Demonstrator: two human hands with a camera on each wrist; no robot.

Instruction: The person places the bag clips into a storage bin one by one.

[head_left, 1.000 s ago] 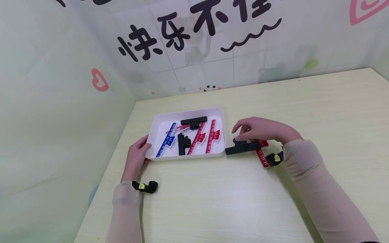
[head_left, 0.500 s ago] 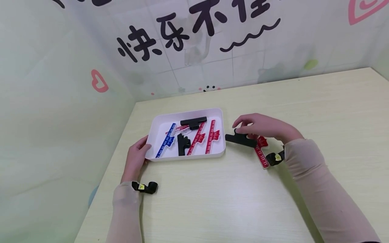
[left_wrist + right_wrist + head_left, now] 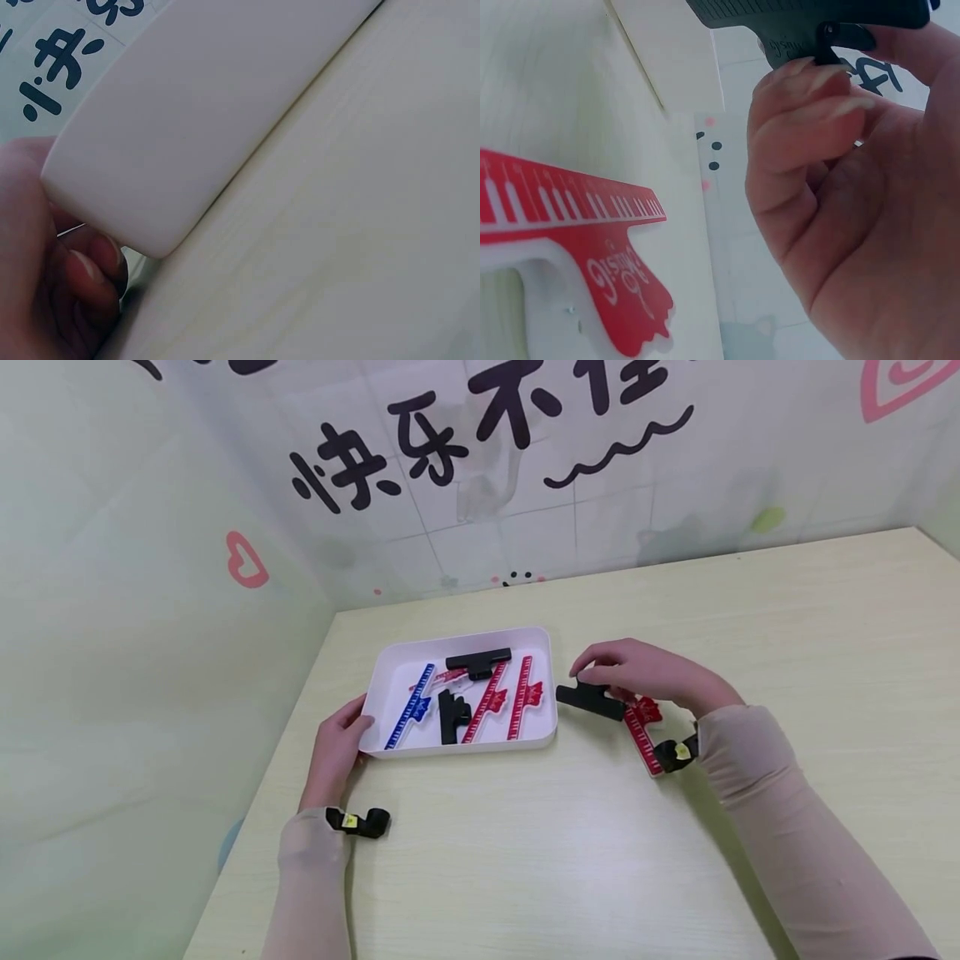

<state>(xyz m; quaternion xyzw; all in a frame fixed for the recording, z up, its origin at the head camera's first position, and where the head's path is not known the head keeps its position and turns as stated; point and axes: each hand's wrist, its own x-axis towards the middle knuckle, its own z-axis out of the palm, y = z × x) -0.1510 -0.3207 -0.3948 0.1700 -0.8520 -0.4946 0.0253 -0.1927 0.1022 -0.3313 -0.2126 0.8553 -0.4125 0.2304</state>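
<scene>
My right hand (image 3: 637, 675) pinches a black clip (image 3: 591, 700) by its handle, just right of the white tray (image 3: 457, 752); in the right wrist view the fingers curl at the handle of the black clip (image 3: 810, 15). Under the wrist a red piano-key clip (image 3: 643, 735) lies on the table, partly hidden. My left hand (image 3: 336, 747) grips the tray's left front corner, thumb at the rim and fingers below it in the left wrist view. Inside the tray lie a blue clip (image 3: 410, 707), two black clips (image 3: 478, 660) and several red clips (image 3: 525, 697).
The pale wooden table (image 3: 480, 860) reaches to a printed cloth backdrop (image 3: 510, 535) behind the tray. Another cloth (image 3: 150, 693) hangs along the left side. A small black camera sits on each wrist, the left one (image 3: 360, 822) near the table.
The right hand has lifted the black clip slightly from the table and tilted it, showing more of the red clip. The left hand and tray have stayed in place.
</scene>
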